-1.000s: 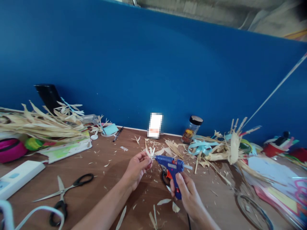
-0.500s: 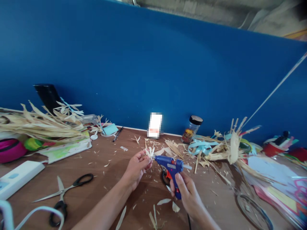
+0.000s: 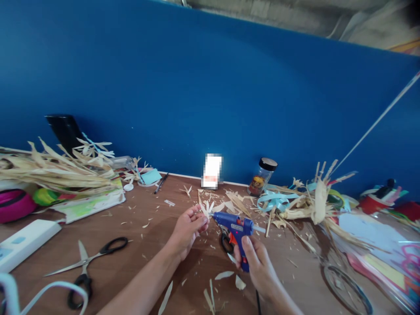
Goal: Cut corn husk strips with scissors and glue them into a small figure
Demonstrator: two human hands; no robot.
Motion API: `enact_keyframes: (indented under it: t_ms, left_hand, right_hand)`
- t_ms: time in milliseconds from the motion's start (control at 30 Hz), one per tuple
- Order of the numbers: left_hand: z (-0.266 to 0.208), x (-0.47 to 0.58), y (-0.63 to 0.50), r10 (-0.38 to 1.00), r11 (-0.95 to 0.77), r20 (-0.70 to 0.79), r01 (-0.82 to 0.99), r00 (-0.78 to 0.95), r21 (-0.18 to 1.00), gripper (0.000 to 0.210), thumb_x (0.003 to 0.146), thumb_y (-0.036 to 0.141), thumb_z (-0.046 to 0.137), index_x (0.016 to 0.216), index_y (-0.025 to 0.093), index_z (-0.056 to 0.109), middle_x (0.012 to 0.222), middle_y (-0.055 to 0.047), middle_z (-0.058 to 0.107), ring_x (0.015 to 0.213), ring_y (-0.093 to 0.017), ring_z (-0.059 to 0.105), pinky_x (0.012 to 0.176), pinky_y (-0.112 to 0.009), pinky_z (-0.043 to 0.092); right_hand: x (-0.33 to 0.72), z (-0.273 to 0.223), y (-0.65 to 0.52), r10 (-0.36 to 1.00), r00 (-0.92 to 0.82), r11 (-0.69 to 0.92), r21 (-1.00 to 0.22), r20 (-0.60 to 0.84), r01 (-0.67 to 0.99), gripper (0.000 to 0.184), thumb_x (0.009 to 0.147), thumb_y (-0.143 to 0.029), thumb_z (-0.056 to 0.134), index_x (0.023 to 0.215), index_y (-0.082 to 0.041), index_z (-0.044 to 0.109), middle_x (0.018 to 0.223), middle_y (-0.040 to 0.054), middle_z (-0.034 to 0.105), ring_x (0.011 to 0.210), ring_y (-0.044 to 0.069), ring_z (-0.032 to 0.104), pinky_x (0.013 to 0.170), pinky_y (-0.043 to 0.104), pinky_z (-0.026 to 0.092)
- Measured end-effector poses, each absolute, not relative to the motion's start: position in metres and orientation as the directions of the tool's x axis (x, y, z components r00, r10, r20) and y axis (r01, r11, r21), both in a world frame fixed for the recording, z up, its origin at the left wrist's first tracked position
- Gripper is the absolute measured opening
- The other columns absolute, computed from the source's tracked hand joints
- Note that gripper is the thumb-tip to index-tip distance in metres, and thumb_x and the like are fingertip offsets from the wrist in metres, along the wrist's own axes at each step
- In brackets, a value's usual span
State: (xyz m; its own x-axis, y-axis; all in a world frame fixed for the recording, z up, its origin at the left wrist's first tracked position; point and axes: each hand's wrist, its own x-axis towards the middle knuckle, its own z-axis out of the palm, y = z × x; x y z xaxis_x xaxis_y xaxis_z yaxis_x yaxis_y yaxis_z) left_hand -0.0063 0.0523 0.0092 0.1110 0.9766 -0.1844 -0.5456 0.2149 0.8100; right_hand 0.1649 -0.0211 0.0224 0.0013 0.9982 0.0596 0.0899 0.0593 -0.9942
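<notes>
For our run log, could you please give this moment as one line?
left hand: holds husk flower | right hand: grips glue gun, nozzle at flower | scissors: idle

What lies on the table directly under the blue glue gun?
Under the glue gun a black scissor handle shows on the table. The right hand and the gun cover the rest.

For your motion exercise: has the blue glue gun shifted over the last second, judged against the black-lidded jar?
Yes, slightly. The glue gun in the right hand has edged right, toward the jar.
</notes>
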Motion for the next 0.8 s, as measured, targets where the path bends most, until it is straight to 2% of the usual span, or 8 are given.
enact_keyframes:
  t_ms: [133, 267, 800]
  left_hand:
    - [0.0092, -0.0055, 0.0519, 0.978, 0.207, -0.177, -0.549, 0.108, 0.810, 0.048, 0.061, 0.013, 0.071, 0.105, 0.015, 0.050, 0.066, 0.002, 0.055, 0.060, -0.007, 0.054, 0.062, -0.021, 0.045]
    - [0.0112, -0.0055, 0.0509, 0.976, 0.219, -0.192, -0.554, 0.107, 0.803, 0.047, 0.061, 0.012, 0.071, 0.103, 0.015, 0.050, 0.066, 0.002, 0.055, 0.061, -0.007, 0.054, 0.063, -0.021, 0.045]
    - [0.0123, -0.0063, 0.0508, 0.976, 0.217, -0.180, -0.583, 0.122, 0.783, 0.048, 0.059, 0.012, 0.072, 0.103, 0.015, 0.053, 0.066, 0.001, 0.056, 0.059, -0.007, 0.054, 0.060, -0.020, 0.045]
  right_hand:
    - [0.1677, 0.0191, -0.0198, 0.996, -0.049, 0.078, -0.991, 0.073, 0.108, 0.038, 0.087, -0.049, 0.035, 0.074, -0.016, 0.049, 0.054, -0.0024, 0.048, 0.046, 0.009, 0.042, 0.045, 0.021, 0.033]
    - [0.1678, 0.0193, -0.0197, 0.995, -0.051, 0.087, -0.987, 0.081, 0.135, 0.039, 0.087, -0.049, 0.035, 0.069, -0.016, 0.047, 0.053, -0.0022, 0.048, 0.046, 0.009, 0.042, 0.045, 0.021, 0.032]
    - [0.1669, 0.0250, -0.0196, 0.994, -0.056, 0.106, -0.972, 0.097, 0.210, 0.039, 0.086, -0.050, 0.034, 0.070, -0.016, 0.047, 0.055, -0.0021, 0.047, 0.047, 0.010, 0.044, 0.047, 0.021, 0.036]
